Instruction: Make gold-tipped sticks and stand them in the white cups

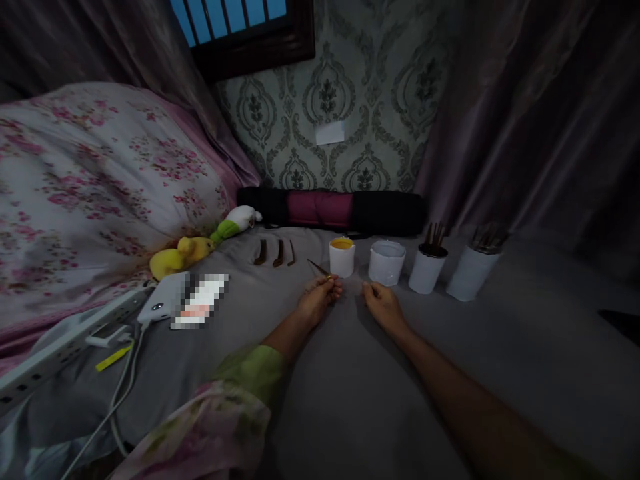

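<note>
Grey sheet (320, 400), lightly creased, carrying all small items listed below; dark roll with a magenta middle band (320, 208) along its far edge.

Item: slim pointed tool (319, 268), dark shaft, gripped in the fingers of the left hand (316, 299), midway across the sheet, tip directed to the far left corner, just beside the yellow-filled pot.

Item: right hand (386, 307), fingers curled, thumb against forefinger; whether anything is pinched there cannot be told. Nearest to it, the pale-filled pot.

Row of white vessels, left to right, running toward the right edge: yellow-filled pot (342, 261); pale-filled pot (387, 268); upright holder of dark sticks (426, 275); second stick holder (470, 277), appearing tilted.

Three dark curved pieces (279, 255), laid side by side left of the pots.

Toward the left edge: yellow plush toy (173, 262), touching a green-and-white plush toy (234, 223); white device (159, 300) with cable; white power strip (75, 333); yellow tag (113, 358). Floral cloth (115, 167) beyond.
</note>
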`<state>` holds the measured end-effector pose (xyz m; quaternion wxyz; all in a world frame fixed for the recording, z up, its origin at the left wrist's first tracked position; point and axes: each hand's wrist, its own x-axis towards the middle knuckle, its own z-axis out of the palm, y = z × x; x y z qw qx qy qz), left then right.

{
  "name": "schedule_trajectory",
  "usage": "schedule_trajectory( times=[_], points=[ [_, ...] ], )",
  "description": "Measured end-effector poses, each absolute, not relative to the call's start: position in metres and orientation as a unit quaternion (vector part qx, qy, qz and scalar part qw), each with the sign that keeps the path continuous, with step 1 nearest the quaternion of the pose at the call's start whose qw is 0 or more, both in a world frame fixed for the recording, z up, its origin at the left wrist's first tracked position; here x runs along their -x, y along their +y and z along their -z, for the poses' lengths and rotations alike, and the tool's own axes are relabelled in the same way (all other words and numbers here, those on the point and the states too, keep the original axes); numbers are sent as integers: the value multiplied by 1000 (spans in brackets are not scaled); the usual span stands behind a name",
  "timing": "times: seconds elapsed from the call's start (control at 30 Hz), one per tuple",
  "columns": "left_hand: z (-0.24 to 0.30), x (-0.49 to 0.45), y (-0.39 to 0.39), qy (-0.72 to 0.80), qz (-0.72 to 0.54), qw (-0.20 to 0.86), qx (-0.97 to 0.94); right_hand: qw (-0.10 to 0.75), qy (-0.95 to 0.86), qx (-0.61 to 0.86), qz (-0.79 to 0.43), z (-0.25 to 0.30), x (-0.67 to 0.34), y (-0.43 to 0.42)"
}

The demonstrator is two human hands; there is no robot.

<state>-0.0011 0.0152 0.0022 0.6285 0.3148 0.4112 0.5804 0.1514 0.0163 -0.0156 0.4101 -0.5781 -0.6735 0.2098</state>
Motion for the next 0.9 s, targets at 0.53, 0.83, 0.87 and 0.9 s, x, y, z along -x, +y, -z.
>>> schedule_trajectory(
  times=[0.53, 0.83, 0.87, 0.9],
  points=[
    [7, 4, 10, 462, -582, 474, -473, 438, -666, 557, -233, 22, -153, 20],
    [8, 2, 9, 476, -580, 422, -509, 437, -665, 551, -251, 20, -153, 19],
    [8, 2, 9, 477, -575, 415, -520, 439, -666, 550, -250, 20, -153, 19],
    [8, 2, 8, 478, -570, 406, -531, 440, -665, 549, -251, 20, -153, 19]
  ],
)
